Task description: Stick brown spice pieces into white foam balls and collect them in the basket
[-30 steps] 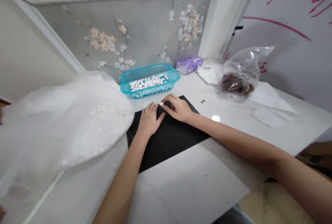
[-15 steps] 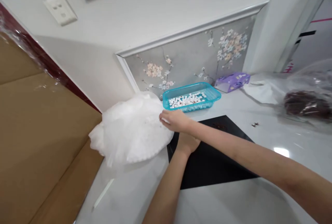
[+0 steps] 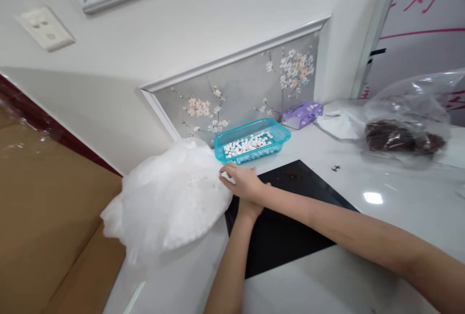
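My right hand [image 3: 242,181] reaches left across my other arm to the edge of a large white plastic bag [image 3: 170,197], fingers curled against the bag. Whether they grip the bag or something small I cannot make out. My left hand [image 3: 250,206] lies on a black mat [image 3: 290,227] and is almost wholly hidden under my right wrist. A small brown speck [image 3: 290,175] sits on the mat's far part. Behind the hands stands a turquoise basket [image 3: 279,135] holding several small white beads.
A clear bag of dark brown pieces [image 3: 401,137] lies at the right. A purple box [image 3: 302,114] stands against the flowered wall panel, white paper [image 3: 337,124] beside it. One tiny dark piece [image 3: 336,167] lies on the white table. Brown cardboard [image 3: 47,207] fills the left.
My right hand left the mat and crossed over my left arm to the white bag. The camera swung left and up. A brown speck now shows on the mat.
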The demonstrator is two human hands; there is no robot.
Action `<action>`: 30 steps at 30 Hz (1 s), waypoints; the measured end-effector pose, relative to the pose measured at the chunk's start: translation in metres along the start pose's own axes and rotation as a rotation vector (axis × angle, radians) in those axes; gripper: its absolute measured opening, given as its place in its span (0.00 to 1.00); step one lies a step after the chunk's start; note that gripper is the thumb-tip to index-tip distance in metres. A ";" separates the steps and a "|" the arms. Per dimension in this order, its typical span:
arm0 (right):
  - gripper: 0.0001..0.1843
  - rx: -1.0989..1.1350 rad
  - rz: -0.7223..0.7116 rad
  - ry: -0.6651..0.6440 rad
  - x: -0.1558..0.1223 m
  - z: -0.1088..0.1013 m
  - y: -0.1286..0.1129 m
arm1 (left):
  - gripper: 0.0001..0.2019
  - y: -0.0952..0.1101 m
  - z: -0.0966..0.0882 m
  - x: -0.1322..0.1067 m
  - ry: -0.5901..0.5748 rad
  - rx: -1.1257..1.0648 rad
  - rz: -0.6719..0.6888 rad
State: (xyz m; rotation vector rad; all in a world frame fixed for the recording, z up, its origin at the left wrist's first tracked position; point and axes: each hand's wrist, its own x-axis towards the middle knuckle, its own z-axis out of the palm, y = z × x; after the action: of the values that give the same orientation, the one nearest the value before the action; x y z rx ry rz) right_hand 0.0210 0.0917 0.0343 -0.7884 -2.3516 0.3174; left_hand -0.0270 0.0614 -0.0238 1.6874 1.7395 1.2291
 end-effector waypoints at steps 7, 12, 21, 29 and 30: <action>0.13 0.065 0.146 0.134 -0.063 -0.029 0.073 | 0.16 0.001 -0.010 0.011 0.095 -0.219 -0.088; 0.13 0.024 0.078 -0.023 -0.074 -0.031 0.075 | 0.13 0.011 -0.011 0.009 -0.012 -0.295 -0.093; 0.12 0.048 0.342 0.131 -0.081 -0.049 0.098 | 0.17 0.005 -0.011 0.012 0.032 -0.364 -0.152; 0.11 -0.044 0.302 -0.039 -0.090 -0.049 0.098 | 0.12 0.007 -0.011 0.010 0.056 -0.326 -0.112; 0.10 -0.044 0.285 -0.055 -0.090 -0.049 0.098 | 0.12 0.007 -0.011 0.009 0.055 -0.322 -0.112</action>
State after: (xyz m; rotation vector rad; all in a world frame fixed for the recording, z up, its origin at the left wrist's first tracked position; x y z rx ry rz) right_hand 0.1532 0.1153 -0.0116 -1.1531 -2.3027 0.4120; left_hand -0.0331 0.0663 -0.0100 1.3658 1.5439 1.4263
